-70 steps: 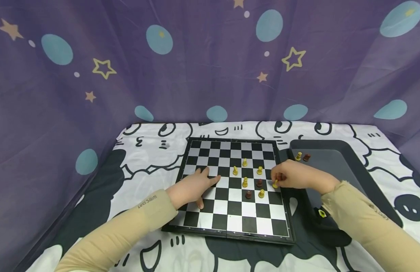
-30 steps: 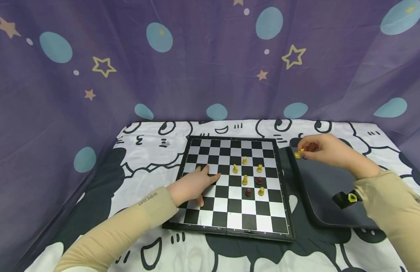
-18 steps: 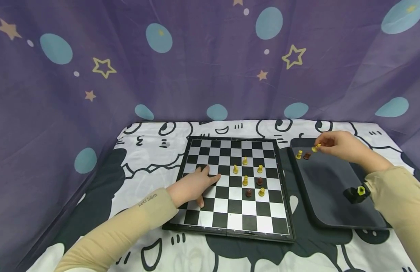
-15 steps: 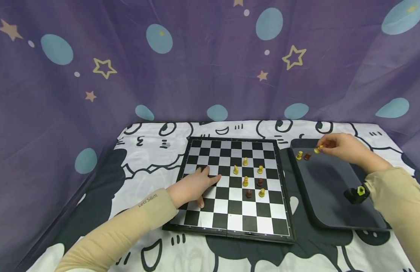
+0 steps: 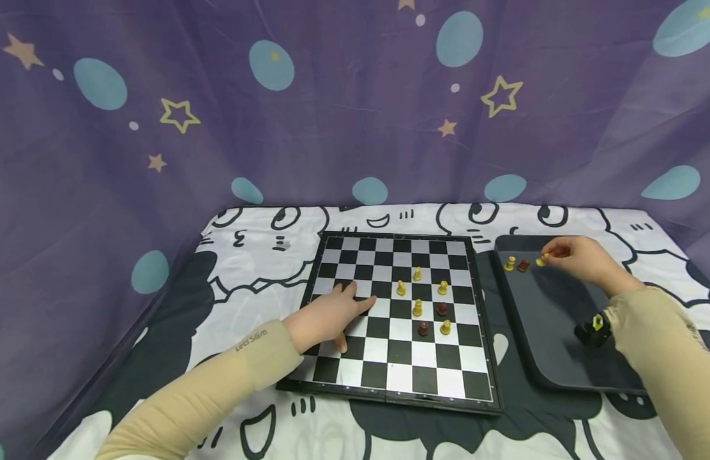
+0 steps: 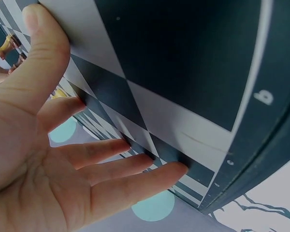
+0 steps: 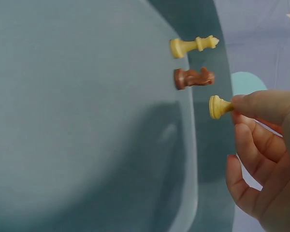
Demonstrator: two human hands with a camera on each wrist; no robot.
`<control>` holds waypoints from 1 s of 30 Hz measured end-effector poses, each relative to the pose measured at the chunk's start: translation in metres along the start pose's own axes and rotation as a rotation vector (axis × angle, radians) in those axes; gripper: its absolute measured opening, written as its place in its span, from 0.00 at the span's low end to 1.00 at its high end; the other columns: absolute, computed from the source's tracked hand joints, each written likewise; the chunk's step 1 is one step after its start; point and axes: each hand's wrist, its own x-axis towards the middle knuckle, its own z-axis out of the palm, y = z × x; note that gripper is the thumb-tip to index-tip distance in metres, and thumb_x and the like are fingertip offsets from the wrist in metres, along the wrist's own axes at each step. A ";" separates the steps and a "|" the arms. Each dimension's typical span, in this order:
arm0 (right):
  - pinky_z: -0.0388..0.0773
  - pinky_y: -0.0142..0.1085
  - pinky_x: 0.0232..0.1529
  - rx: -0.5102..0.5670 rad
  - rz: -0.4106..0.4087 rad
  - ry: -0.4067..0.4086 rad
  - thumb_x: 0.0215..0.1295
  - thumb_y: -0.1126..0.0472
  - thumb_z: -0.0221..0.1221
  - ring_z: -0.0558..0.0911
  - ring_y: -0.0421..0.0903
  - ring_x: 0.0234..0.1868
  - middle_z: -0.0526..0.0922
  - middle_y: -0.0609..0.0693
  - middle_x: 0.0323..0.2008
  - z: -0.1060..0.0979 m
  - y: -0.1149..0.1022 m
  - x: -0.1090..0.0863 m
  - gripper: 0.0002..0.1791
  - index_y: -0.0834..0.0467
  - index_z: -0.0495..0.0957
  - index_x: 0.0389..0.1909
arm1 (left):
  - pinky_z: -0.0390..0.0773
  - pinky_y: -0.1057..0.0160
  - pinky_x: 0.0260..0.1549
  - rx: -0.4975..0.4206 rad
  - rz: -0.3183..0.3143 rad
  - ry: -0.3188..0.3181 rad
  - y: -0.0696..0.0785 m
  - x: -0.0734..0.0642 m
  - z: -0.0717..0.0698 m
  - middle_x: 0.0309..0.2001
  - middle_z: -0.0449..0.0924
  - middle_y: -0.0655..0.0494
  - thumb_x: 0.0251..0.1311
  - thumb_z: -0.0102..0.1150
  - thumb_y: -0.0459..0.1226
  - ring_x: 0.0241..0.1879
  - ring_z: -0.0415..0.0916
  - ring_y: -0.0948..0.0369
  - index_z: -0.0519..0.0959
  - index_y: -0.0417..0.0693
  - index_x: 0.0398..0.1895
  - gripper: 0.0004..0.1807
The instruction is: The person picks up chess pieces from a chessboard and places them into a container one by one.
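Note:
My left hand (image 5: 326, 316) rests on the left side of the chessboard (image 5: 399, 351) with fingers spread; in the left wrist view its fingertips (image 6: 180, 169) touch the squares. Thumb and index finger of my right hand (image 5: 579, 259) pinch a yellow chess piece (image 7: 218, 107) by its top, base pointing down, over the far end of the grey tray (image 5: 562, 326). Its upper part is hidden by the fingers. Beside it in the tray stand a brown knight (image 7: 193, 78) and a taller yellow piece with a crown-like top (image 7: 191, 46).
Several yellow pieces (image 5: 417, 308) and two brown pieces (image 5: 423, 328) stand on the board's right half. The tray lies right of the board on a black-and-white patterned cloth (image 5: 263, 255). A purple curtain (image 5: 332, 140) hangs behind.
My right hand has taken the yellow piece from the board's right edge, carried it to the tray's far end past the other two, and lowered it slightly. The left hand stays put.

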 end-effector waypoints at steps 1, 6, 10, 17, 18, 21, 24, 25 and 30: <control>0.72 0.37 0.30 0.000 0.004 0.000 0.62 0.61 0.59 0.77 0.42 0.31 0.83 0.53 0.30 0.002 0.000 0.000 0.09 0.64 0.81 0.36 | 0.69 0.45 0.59 0.001 -0.002 -0.002 0.000 0.000 0.000 0.72 0.50 0.36 0.28 0.76 0.45 0.69 0.52 0.37 0.57 0.58 0.73 0.59; 0.71 0.37 0.31 0.002 0.012 -0.004 0.62 0.62 0.59 0.76 0.41 0.30 0.83 0.52 0.29 0.007 0.002 -0.001 0.09 0.65 0.81 0.36 | 0.71 0.46 0.57 0.029 0.005 0.003 0.000 0.001 0.000 0.71 0.53 0.36 0.27 0.77 0.46 0.67 0.56 0.37 0.58 0.58 0.73 0.60; 0.71 0.37 0.30 0.009 0.016 -0.001 0.62 0.62 0.59 0.77 0.42 0.30 0.83 0.53 0.29 0.010 0.003 0.000 0.10 0.66 0.81 0.37 | 0.74 0.46 0.54 0.048 0.015 0.013 0.000 0.001 0.001 0.69 0.55 0.35 0.26 0.78 0.47 0.65 0.59 0.38 0.58 0.58 0.72 0.61; 0.71 0.36 0.29 0.019 0.024 0.003 0.61 0.63 0.59 0.76 0.42 0.29 0.83 0.53 0.28 0.016 0.005 0.002 0.11 0.67 0.81 0.38 | 0.73 0.46 0.55 0.032 0.014 0.014 0.000 0.000 0.002 0.70 0.54 0.35 0.27 0.78 0.46 0.66 0.57 0.37 0.58 0.58 0.72 0.60; 0.72 0.36 0.29 0.017 0.025 0.004 0.61 0.63 0.59 0.76 0.42 0.29 0.83 0.54 0.28 0.017 0.006 0.002 0.11 0.67 0.81 0.38 | 0.74 0.46 0.54 0.034 0.015 0.017 0.000 0.000 0.002 0.70 0.54 0.35 0.27 0.78 0.46 0.66 0.57 0.37 0.59 0.58 0.72 0.60; 0.72 0.36 0.28 0.012 0.028 0.005 0.61 0.63 0.59 0.77 0.43 0.29 0.83 0.55 0.28 0.018 0.006 0.003 0.11 0.68 0.80 0.38 | 0.74 0.46 0.53 0.037 0.014 0.020 0.000 0.001 0.002 0.70 0.55 0.35 0.27 0.78 0.45 0.66 0.58 0.37 0.59 0.58 0.72 0.60; 0.71 0.36 0.28 0.012 0.041 0.000 0.61 0.63 0.59 0.77 0.42 0.28 0.83 0.55 0.28 0.019 0.008 0.003 0.11 0.68 0.80 0.38 | 0.75 0.46 0.53 0.039 0.010 0.019 0.000 0.001 0.002 0.69 0.55 0.36 0.27 0.78 0.45 0.66 0.58 0.37 0.58 0.58 0.72 0.60; 0.71 0.35 0.27 0.014 0.046 -0.001 0.61 0.62 0.60 0.77 0.42 0.28 0.83 0.55 0.28 0.019 0.008 0.003 0.11 0.68 0.80 0.38 | 0.75 0.46 0.53 0.038 0.009 0.016 0.000 0.001 0.002 0.69 0.55 0.36 0.27 0.78 0.45 0.66 0.58 0.37 0.58 0.58 0.72 0.60; 0.70 0.35 0.27 0.023 0.056 -0.001 0.61 0.62 0.60 0.75 0.41 0.27 0.82 0.54 0.27 0.020 0.009 0.003 0.12 0.68 0.80 0.38 | 0.75 0.46 0.53 0.035 0.003 0.014 0.000 0.002 0.001 0.69 0.56 0.36 0.27 0.78 0.45 0.66 0.58 0.37 0.59 0.58 0.72 0.60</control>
